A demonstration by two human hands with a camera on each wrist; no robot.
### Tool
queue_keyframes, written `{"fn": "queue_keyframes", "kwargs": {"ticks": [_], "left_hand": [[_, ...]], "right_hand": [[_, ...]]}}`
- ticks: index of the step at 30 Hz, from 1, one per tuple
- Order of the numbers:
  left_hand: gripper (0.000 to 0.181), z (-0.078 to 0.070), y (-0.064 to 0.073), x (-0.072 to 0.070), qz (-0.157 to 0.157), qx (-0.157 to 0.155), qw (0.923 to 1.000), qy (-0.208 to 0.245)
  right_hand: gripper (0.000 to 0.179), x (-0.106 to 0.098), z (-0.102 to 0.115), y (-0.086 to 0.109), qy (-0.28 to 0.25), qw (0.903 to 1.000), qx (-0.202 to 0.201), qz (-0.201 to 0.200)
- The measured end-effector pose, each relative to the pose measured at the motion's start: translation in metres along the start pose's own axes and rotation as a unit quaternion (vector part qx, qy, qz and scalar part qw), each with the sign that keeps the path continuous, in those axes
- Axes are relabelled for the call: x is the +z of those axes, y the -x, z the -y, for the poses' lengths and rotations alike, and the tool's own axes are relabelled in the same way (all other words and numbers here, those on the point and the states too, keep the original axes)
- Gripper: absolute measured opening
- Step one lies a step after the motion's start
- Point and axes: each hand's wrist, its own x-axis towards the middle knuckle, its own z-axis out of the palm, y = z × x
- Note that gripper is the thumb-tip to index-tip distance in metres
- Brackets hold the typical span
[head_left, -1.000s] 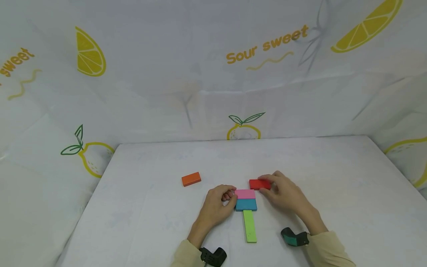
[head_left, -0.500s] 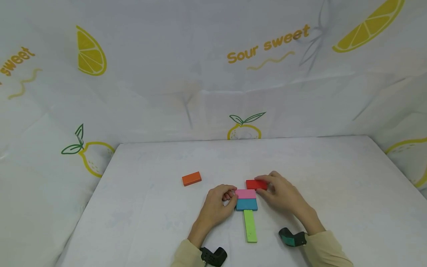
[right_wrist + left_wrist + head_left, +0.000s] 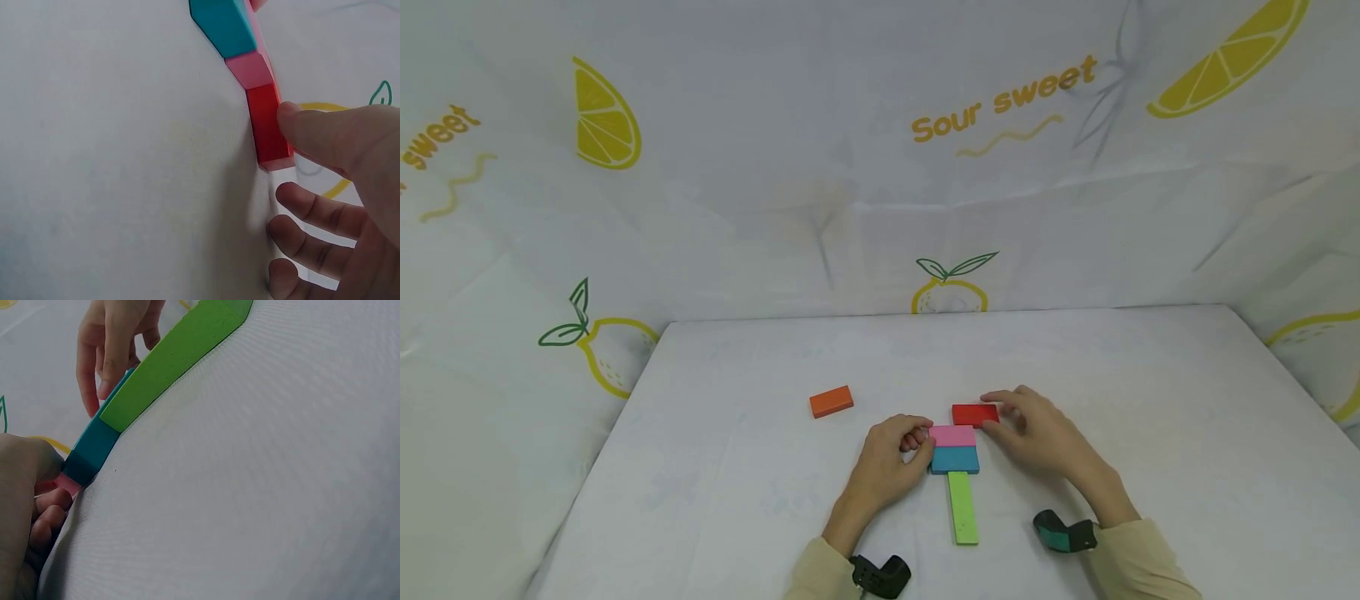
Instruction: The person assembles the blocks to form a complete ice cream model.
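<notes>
A pink block (image 3: 952, 436) lies flush against a blue block (image 3: 955, 459), and a long green block (image 3: 963, 508) extends from the blue one toward the person. The left hand (image 3: 891, 462) pinches the left ends of the pink and blue blocks, its other fingers curled under. Beyond the pink block lies a red block (image 3: 974, 415), offset to the right and meeting it at a corner. The right hand (image 3: 1037, 429) is at the red block's right end; in the right wrist view its thumb (image 3: 312, 128) touches the red block, fingers loosely spread, index fingertip just past the far edge.
An orange block (image 3: 831, 402) lies apart, to the back left on the white table (image 3: 700, 500). Behind the table hangs a white cloth (image 3: 760, 167) printed with lemons. Each wrist carries a dark camera, including the left wrist camera (image 3: 882, 576).
The red block has slid left along the pink block's far edge and stopped. The right hand moved left with it, then shifted back slightly right, its index finger lifting off. The left hand stays put.
</notes>
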Motion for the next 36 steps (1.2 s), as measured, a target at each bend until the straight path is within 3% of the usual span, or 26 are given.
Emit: {"fn": "queue_keyframes", "kwargs": {"ticks": [36], "left_hand": [[0.020, 0.0001, -0.0008, -0.0006, 0.004, 0.002, 1.0000, 0.001]], "right_hand": [[0.039, 0.0073, 0.0065, -0.0048, -0.006, 0.9998, -0.014, 0.014]]}}
